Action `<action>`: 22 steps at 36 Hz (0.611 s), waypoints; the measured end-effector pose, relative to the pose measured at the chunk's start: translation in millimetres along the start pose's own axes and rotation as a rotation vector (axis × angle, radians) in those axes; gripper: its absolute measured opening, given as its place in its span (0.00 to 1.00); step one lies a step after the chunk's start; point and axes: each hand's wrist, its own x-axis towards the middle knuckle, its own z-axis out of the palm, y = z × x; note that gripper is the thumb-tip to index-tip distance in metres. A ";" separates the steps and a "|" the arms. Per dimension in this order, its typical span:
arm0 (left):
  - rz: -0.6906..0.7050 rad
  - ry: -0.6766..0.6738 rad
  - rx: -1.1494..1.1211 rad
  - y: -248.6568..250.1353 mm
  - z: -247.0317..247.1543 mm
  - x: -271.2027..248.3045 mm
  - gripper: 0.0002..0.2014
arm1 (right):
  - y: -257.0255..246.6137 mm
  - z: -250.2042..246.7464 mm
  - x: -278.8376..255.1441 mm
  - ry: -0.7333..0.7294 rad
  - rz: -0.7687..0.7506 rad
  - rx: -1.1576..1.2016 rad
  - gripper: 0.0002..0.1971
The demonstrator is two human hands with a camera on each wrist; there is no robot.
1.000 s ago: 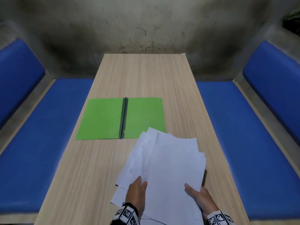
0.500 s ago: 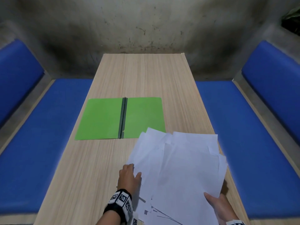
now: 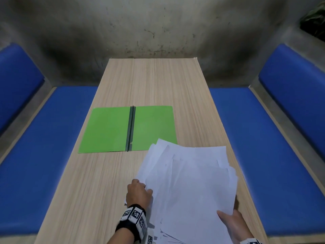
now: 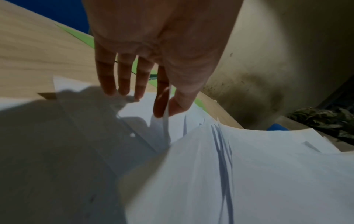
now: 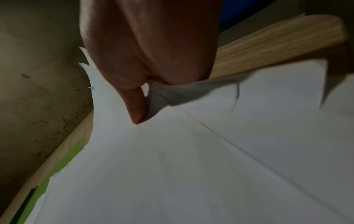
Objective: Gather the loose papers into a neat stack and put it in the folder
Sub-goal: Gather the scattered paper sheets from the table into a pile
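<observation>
A fanned, uneven pile of white papers [image 3: 191, 184] lies at the near right of the wooden table [image 3: 151, 81], its far corner overlapping the open green folder [image 3: 109, 129]. My left hand [image 3: 140, 189] is at the pile's left edge; in the left wrist view the left hand [image 4: 166, 109] pinches a sheet's edge between thumb and forefinger, the other fingers straight. My right hand [image 3: 228, 219] holds the pile's near right corner. In the right wrist view its thumb [image 5: 137, 109] presses on top of the papers [image 5: 210, 151], which curve upward; the fingers underneath are hidden.
The folder lies flat, spine [image 3: 130, 128] toward the far wall, on the table's left half. Blue padded benches [image 3: 52, 147] [image 3: 260, 138] run along both sides. A stained concrete wall [image 3: 158, 27] closes the far end. The pile's right side reaches the table's right edge.
My left hand slid off the top of the pile to its left edge. My right hand moved nearer and to the right, and the sheets spread wider toward the table's right edge.
</observation>
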 end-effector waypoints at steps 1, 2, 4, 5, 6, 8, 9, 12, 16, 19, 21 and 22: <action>-0.009 -0.023 0.004 -0.5 -0.9 -0.2 0.13 | 0.6 0.7 1.2 0.008 0.002 -0.013 0.15; -0.018 -0.051 0.018 -0.1 -2.5 -0.6 0.13 | 0.8 1.3 1.7 0.012 0.001 -0.025 0.15; 0.002 -0.086 0.069 1.3 -4.8 0.2 0.09 | -0.5 3.3 0.9 0.013 -0.009 -0.052 0.15; 0.023 -0.083 0.092 1.7 -4.7 2.2 0.07 | -2.1 4.8 -0.3 0.013 -0.013 -0.058 0.14; 0.031 -0.096 0.096 2.6 -6.2 3.0 0.06 | -3.2 5.7 -1.3 0.010 -0.019 -0.058 0.14; 0.036 -0.127 0.036 1.5 -5.1 8.1 0.16 | -3.8 7.6 -1.2 0.003 -0.017 -0.058 0.15; 0.033 -0.131 -0.024 0.5 -3.8 10.8 0.23 | -2.8 8.4 0.2 0.003 -0.006 -0.058 0.16; -0.015 -0.154 -0.170 -0.4 -2.1 13.8 0.30 | -3.4 10.0 -0.7 0.005 0.003 -0.055 0.17; -0.028 -0.090 -0.212 -1.7 -0.8 15.1 0.12 | -7.3 10.2 -3.8 0.003 -0.016 -0.034 0.16; 0.008 0.012 -0.132 -2.2 -3.4 20.2 0.24 | -1.3 8.1 2.5 0.008 -0.002 -0.029 0.17; 0.012 0.055 -0.052 -4.1 -5.9 22.4 0.21 | 4.6 6.4 8.3 0.003 0.015 -0.019 0.17; 0.010 0.054 -0.024 -5.7 -7.5 23.0 0.18 | 6.5 5.9 10.4 0.001 0.023 -0.012 0.18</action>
